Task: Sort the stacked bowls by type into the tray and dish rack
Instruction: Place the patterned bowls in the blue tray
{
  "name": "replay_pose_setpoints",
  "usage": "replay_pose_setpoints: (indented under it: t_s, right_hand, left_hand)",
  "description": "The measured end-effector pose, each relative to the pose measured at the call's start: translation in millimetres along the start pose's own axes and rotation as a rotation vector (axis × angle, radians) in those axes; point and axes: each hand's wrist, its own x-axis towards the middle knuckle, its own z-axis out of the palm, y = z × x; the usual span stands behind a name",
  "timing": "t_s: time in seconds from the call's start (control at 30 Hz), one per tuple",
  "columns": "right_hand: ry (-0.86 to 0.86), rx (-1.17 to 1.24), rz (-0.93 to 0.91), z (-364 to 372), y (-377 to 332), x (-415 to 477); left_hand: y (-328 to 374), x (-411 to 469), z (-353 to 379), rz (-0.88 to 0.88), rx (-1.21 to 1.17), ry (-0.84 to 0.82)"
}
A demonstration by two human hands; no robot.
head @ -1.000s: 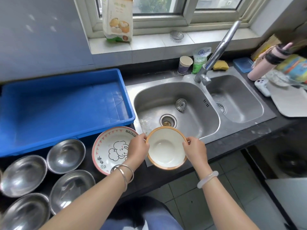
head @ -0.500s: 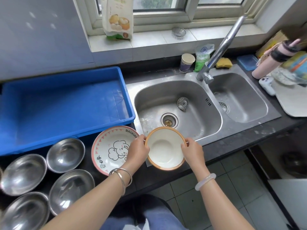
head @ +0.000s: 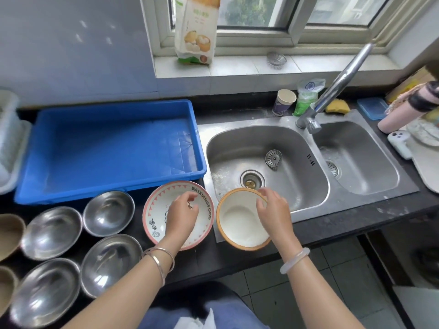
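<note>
A white bowl with an orange rim (head: 240,224) sits on the counter at the sink's front edge. My right hand (head: 273,210) hovers over its far right rim, fingers loose, gripping nothing. Left of it a pink-rimmed bowl with a cartoon print (head: 156,210) rests on the counter. My left hand (head: 183,214) hangs over it, loosely curled and empty. Several steel bowls (head: 108,213) stand on the counter to the left. The blue tray (head: 114,148) behind them is bare inside. A white dish rack (head: 9,143) shows at the far left edge.
A double steel sink (head: 297,138) with a tall faucet (head: 332,89) lies to the right. A paper cup (head: 283,102), a green bag, a sponge and a pink bottle (head: 403,110) stand behind it. Brown bowls (head: 9,233) peek in at the left edge.
Both hands held the orange-rimmed bowl before. It now rests on the counter; my left hand has moved left over the pink-rimmed bowl and my right hand has loosened.
</note>
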Motion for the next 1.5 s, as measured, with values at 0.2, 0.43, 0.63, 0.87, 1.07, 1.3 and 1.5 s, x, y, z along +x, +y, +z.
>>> replay_pose_setpoints:
  t_s: [0.2, 0.43, 0.63, 0.87, 1.07, 1.3, 1.5]
  right_hand:
    - [-0.148, -0.111, -0.232, 32, -58, 24]
    - [-0.402, -0.409, -0.354, 71, -92, 44]
    - [-0.444, -0.407, -0.359, 80, -97, 50]
    - [-0.417, -0.327, -0.367, 79, -94, 50]
    - [-0.411, -0.254, -0.414, 68, -108, 46]
    - [-0.347, -0.075, -0.415, 55, -135, 48]
    - [-0.333, 0.050, -0.316, 54, -181, 62]
  left_hand:
    - [-31, -3, -30, -0.159, 0.076, 0.227]
    - [-47, -11, -39, -0.261, -0.053, 0.248]
    - [-56, -8, -38, -0.346, -0.079, 0.208]
    - [-63, -9, -47, -0.360, -0.131, 0.264]
    - [-67, -15, -64, -0.378, -0.129, 0.302]
    - [-60, -3, -106, -0.343, -0.188, 0.347]
    - [-58, 25, -155, -0.336, -0.299, 0.414]
